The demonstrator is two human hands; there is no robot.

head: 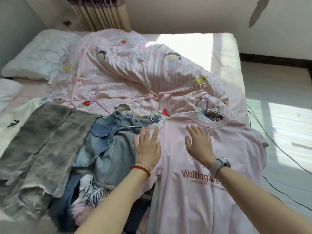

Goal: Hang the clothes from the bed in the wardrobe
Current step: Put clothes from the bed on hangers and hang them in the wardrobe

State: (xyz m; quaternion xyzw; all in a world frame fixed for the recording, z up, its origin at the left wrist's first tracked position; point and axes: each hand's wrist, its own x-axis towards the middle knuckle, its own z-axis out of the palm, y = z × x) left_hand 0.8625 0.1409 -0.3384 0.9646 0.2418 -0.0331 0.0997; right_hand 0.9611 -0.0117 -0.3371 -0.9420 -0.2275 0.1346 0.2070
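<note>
A pink T-shirt with red lettering lies spread flat on the bed's near right side. My left hand rests flat on its left shoulder with straight fingers. My right hand presses flat on its chest below the collar. Wire hangers lie just beyond the collar. Left of the shirt lie blue denim clothes with a hanger at their top. Further left are grey trousers and a white garment.
A pink striped cartoon quilt is bunched over the middle of the bed. Pillows lie at the far left. A curtain hangs behind the bed. Tiled floor with black cables is on the right.
</note>
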